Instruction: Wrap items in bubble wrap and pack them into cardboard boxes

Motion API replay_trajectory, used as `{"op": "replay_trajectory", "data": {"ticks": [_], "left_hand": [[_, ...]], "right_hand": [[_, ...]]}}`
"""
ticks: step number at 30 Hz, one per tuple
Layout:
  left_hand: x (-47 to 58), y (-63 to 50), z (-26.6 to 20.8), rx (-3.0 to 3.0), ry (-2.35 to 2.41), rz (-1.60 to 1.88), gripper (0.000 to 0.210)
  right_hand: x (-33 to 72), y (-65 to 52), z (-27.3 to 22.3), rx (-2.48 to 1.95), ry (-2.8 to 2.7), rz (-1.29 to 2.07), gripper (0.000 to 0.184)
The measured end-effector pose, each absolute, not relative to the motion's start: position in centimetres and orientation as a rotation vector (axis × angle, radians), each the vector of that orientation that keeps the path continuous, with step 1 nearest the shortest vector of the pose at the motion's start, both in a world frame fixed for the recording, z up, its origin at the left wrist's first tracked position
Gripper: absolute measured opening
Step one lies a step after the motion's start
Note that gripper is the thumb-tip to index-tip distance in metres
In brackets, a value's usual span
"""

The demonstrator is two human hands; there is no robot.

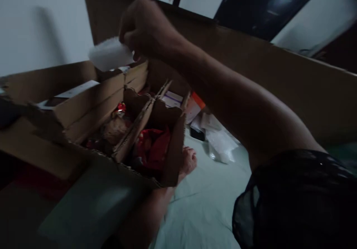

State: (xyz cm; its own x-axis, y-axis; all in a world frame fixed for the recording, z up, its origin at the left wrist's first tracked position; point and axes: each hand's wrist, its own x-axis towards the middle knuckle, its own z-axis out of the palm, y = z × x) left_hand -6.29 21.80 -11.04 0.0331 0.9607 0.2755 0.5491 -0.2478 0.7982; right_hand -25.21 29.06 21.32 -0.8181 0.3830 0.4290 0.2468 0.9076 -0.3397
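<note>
High at the upper left, my right hand is closed on a white translucent packet, blurred by motion. It hangs above a cardboard box split by torn cardboard dividers. Inside the compartments are red shiny packets, a brown crumpled packet and a white box with a purple stripe. Past the box's right wall, what looks like my left hand shows with curled fingers, its forearm partly behind the box. Dim light hides whether it grips anything.
Clear plastic packets, a black item and an orange-and-white box lie on the pale green sheet. A brown board rises behind. White flat boxes sit in the left compartment, near the white wall.
</note>
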Motion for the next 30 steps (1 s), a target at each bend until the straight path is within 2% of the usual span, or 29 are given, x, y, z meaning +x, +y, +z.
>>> {"op": "replay_trajectory", "data": {"ticks": [2, 3, 6, 8, 11, 14, 18, 21, 23, 27, 30], "left_hand": [[-6.3, 22.0, -11.2, 1.856, 1.509, 1.121, 0.013], [-6.4, 22.0, -11.3, 1.865, 1.508, 1.127, 0.016], [-6.6, 22.1, -11.4, 1.888, 1.520, 1.149, 0.021], [-6.6, 21.9, -11.5, 1.896, 1.537, 1.160, 0.021], [-6.5, 21.8, -11.7, 1.897, 1.563, 1.168, 0.022], [-6.4, 21.8, -11.8, 1.891, 1.574, 1.175, 0.025], [-6.4, 21.8, -11.9, 1.893, 1.579, 1.186, 0.027], [-6.4, 21.7, -11.9, 1.897, 1.588, 1.185, 0.026], [-6.4, 21.7, -11.8, 1.901, 1.590, 1.178, 0.026], [-6.4, 21.8, -11.7, 1.902, 1.589, 1.155, 0.027], [-6.3, 21.9, -11.6, 1.890, 1.593, 1.144, 0.027]], "right_hand": [[-18.3, 27.3, 21.4, -0.453, -2.406, 0.310, 0.025], [-14.7, 26.5, 20.6, -0.479, -2.330, 0.382, 0.024], [-4.2, 25.4, 16.1, -0.781, -2.033, 0.732, 0.021], [1.9, 26.0, 12.4, -0.984, -1.842, 0.814, 0.019], [9.2, 27.8, 8.3, -1.169, -1.542, 0.838, 0.021], [13.9, 29.6, 6.1, -1.247, -1.365, 0.768, 0.025], [15.5, 31.8, 3.9, -1.268, -1.383, 0.702, 0.042], [13.0, 33.7, 1.4, -1.395, -1.568, 0.736, 0.059], [10.4, 35.0, -0.4, -1.475, -1.666, 0.799, 0.064], [6.3, 36.7, -2.6, -1.515, -1.794, 0.907, 0.059], [5.6, 36.7, -2.2, -1.523, -1.865, 0.927, 0.040]]}}
